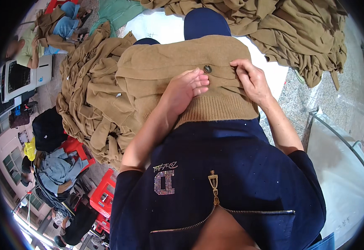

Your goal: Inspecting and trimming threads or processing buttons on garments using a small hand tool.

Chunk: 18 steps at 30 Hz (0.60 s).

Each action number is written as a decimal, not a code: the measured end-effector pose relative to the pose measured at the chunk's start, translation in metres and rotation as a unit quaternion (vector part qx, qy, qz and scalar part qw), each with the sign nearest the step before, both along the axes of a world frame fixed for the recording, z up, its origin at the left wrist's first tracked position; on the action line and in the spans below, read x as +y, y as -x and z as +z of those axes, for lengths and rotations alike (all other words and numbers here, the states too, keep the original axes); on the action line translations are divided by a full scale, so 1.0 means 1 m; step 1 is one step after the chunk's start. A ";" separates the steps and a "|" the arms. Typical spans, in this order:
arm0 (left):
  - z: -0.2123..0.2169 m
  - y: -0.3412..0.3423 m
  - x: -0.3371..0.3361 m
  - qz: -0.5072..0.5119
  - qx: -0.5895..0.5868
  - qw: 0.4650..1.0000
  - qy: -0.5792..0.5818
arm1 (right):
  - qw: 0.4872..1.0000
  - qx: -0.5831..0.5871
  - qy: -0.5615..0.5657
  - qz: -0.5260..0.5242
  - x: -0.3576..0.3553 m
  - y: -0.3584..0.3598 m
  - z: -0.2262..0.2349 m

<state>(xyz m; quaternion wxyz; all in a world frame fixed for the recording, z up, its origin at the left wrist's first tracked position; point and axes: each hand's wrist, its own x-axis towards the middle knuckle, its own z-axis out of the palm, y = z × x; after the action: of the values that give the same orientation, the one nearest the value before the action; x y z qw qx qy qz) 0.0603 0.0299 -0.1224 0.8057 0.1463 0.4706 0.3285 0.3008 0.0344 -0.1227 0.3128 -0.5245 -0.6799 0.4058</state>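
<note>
A brown knitted cardigan lies across my lap, its ribbed hem toward me and a folded front band running across it. One dark round button sits on that band. My left hand rests palm half up on the knit, fingers stretched out and slightly curled, their tips beside the button; its thumb is mostly hidden. To the right, my right hand has its fingers bent in at the band, and the fingertips pinch the cloth there.
Heaps of similar brown knitwear lie to the left and far right. White sheeting spreads beyond my knees. Red plastic stools stand at left, and a clear plastic-covered frame at right. Another person sits far left.
</note>
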 end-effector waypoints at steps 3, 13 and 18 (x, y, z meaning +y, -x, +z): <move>-0.004 -0.007 0.010 0.016 -0.014 0.999 0.029 | 0.998 0.065 0.013 -0.024 -0.006 -0.001 -0.008; -0.014 -0.001 0.012 0.051 -0.017 0.999 -0.010 | 0.971 0.195 0.050 -0.132 -0.020 -0.001 -0.014; -0.004 0.001 -0.010 0.036 -0.082 0.996 0.022 | 0.994 0.012 -0.085 -0.061 -0.020 0.004 0.008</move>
<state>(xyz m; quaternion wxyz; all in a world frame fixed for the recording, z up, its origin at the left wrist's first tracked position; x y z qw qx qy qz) 0.0595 0.0204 -0.1268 0.8322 0.0837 0.4153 0.3577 0.2965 0.0148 -0.1147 0.3885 -0.5319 -0.6747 0.3331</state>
